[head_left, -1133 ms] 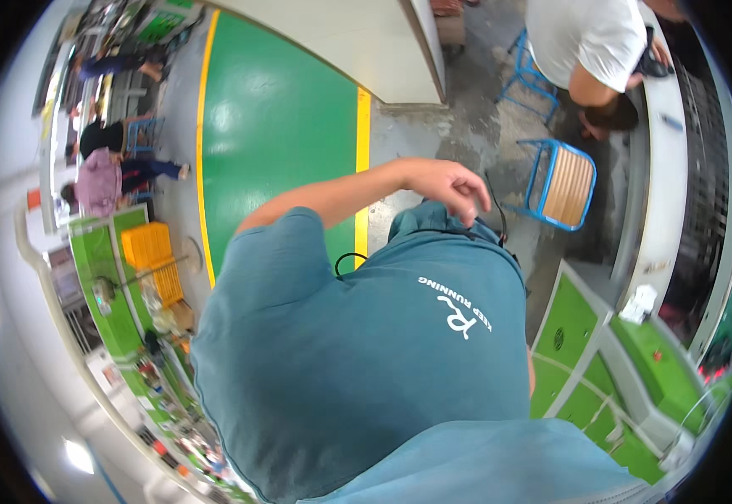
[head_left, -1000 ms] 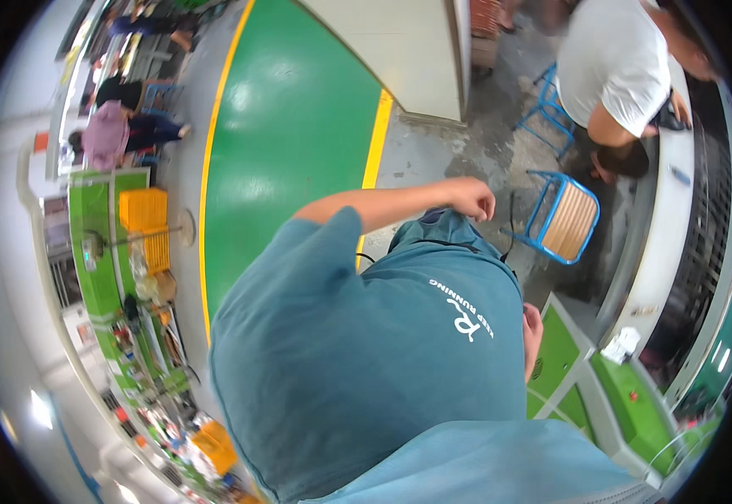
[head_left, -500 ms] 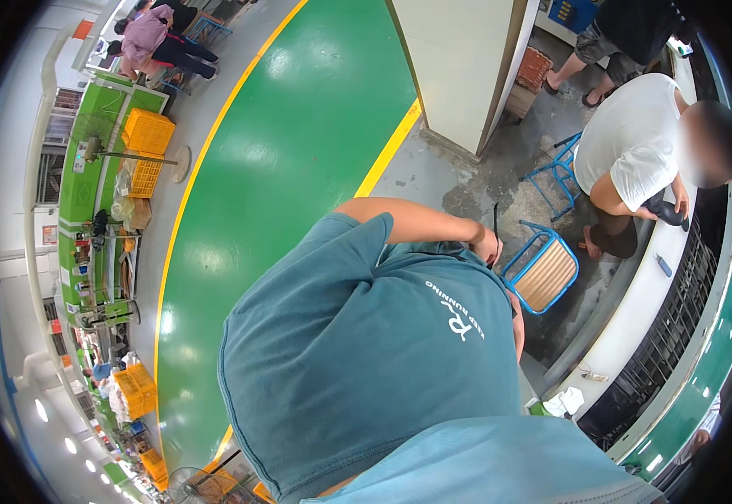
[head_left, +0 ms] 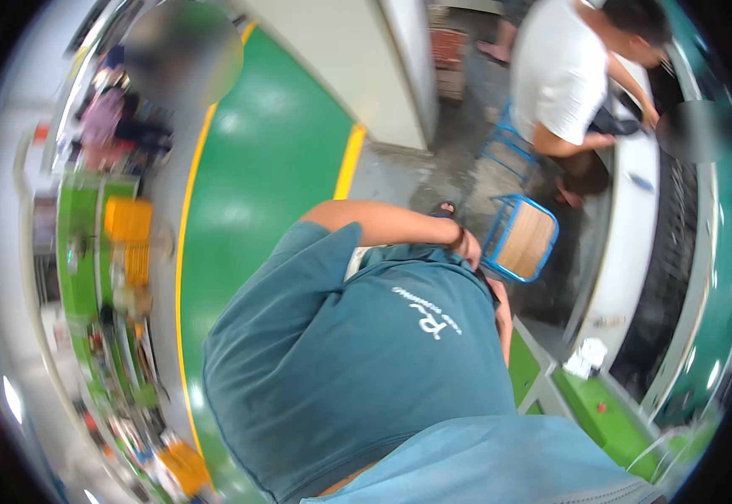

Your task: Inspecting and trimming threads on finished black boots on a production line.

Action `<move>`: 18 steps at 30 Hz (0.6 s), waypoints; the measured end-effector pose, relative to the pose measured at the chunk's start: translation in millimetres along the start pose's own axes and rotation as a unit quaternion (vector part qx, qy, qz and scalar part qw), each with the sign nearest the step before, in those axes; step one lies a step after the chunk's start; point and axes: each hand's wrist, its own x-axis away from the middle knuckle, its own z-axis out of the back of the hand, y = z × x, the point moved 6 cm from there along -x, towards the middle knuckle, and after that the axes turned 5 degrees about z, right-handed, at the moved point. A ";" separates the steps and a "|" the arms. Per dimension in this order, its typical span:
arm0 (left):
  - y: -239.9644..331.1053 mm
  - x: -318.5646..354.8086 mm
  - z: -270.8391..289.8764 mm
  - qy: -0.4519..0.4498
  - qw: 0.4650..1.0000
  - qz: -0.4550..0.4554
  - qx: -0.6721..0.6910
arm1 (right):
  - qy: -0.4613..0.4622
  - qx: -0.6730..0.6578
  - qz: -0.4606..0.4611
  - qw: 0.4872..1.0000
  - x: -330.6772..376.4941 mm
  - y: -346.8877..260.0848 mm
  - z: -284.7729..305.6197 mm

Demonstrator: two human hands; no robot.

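Note:
My left hand (head_left: 470, 249) is at my waist, reached by the arm on the left, with a dark band at its wrist. Its fingers curl down by the bunched front of my teal shirt (head_left: 358, 336); what they grip is hidden. My right hand (head_left: 500, 294) is close by at the right side of the shirt, mostly covered by it, so its fingers do not show. Something dark and narrow (head_left: 482, 274) lies between the two hands, too small to name.
A blue-framed stool (head_left: 524, 239) with a wooden seat stands beyond my hands. A person in a white shirt (head_left: 559, 76) holds a dark shoe (head_left: 616, 123) at a white-edged conveyor line (head_left: 626, 244). A green bench (head_left: 593, 403) is near right, a pale pillar (head_left: 332, 59) ahead.
My view has swung, so the stool and seated person sit further left and higher, and more of the green bench shows. Both hands stay at my waist.

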 end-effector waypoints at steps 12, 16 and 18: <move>60.1 -74.0 124.2 -0.151 0.959 -0.108 -0.213 | 0.316 -0.036 -0.095 0.943 24.1 5.3 46.4; 65.2 -85.1 135.8 -0.205 0.936 -0.180 -0.222 | 0.378 -0.008 -0.148 0.914 28.2 1.2 39.1; 68.3 -87.1 137.8 -0.217 0.925 -0.234 -0.205 | 0.411 -0.026 -0.154 0.898 28.4 0.8 30.8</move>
